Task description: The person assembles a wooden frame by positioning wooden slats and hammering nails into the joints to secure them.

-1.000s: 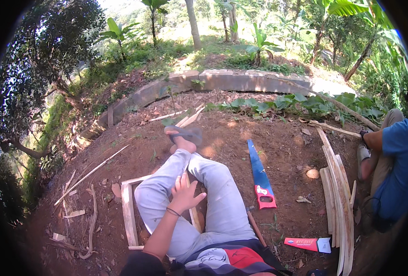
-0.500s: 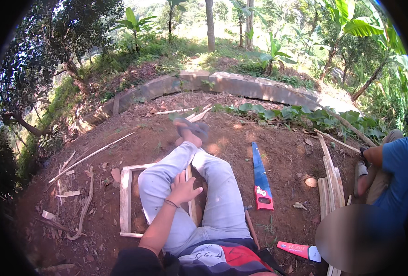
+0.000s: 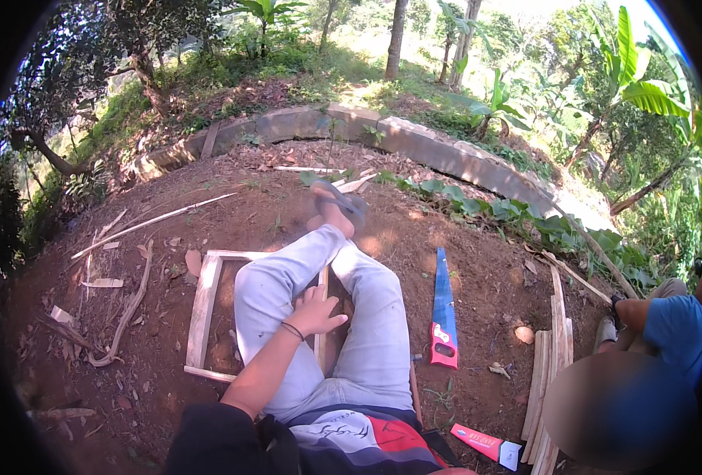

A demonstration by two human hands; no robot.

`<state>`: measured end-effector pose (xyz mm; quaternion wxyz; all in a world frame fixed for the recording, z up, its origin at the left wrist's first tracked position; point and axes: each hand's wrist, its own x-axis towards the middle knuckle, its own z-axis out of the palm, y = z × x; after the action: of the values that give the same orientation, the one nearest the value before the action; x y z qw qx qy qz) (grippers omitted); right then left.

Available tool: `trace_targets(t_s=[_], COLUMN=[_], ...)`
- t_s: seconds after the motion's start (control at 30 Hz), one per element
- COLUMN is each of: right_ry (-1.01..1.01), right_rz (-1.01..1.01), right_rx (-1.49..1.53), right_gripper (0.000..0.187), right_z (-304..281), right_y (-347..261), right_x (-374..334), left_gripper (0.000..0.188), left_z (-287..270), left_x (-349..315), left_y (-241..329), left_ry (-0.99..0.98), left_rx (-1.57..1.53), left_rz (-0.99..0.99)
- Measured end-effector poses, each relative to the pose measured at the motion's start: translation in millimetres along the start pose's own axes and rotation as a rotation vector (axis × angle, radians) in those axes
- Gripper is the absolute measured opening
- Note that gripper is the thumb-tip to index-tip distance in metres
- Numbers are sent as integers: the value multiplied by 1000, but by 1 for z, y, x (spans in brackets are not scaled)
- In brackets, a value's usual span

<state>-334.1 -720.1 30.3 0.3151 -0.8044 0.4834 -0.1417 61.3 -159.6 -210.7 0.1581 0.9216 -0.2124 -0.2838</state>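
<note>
My left hand (image 3: 316,312) rests by my bent left knee, over the right side of a wooden frame (image 3: 202,310). Its fingers are loosely spread with the thumb pointing right, and nothing shows in them. Whether it touches the wood I cannot tell. The frame, made of pale strips, lies on the soil beneath my left leg, which hides part of it. A hand saw (image 3: 443,309) with a blue blade and red handle lies to the right of my legs. My right hand is out of view.
Wooden strips (image 3: 553,356) are piled at the right, beside a seated person in a blue shirt (image 3: 678,328). A red saw sleeve (image 3: 477,440) lies nearby. Sticks (image 3: 157,226) and wood scraps (image 3: 104,283) litter the left ground. A low concrete wall (image 3: 414,144) curves behind.
The view has shifted, with the saw sleeve and frame now lower and further left. My left hand stays by the knee over the frame. The saw still lies on the ground.
</note>
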Motion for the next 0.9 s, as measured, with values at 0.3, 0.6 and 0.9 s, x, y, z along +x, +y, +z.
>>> trace_targets(t_s=[0.3,0.6,0.9], right_ry=[-95,-90,-109], right_rz=[35,89,396], right_rx=[-17,-21,61], right_gripper=[28,29,31], right_z=[24,18,14], right_y=[-16,-35,37], right_x=[0,-22,-79], left_gripper=[55,54,52], left_z=[4,8,11], left_x=[1,11,6], left_y=[-13,-24,-44], left_ry=[-66,-70,-16], left_rx=[-30,-126,-254], left_rz=[12,121,204])
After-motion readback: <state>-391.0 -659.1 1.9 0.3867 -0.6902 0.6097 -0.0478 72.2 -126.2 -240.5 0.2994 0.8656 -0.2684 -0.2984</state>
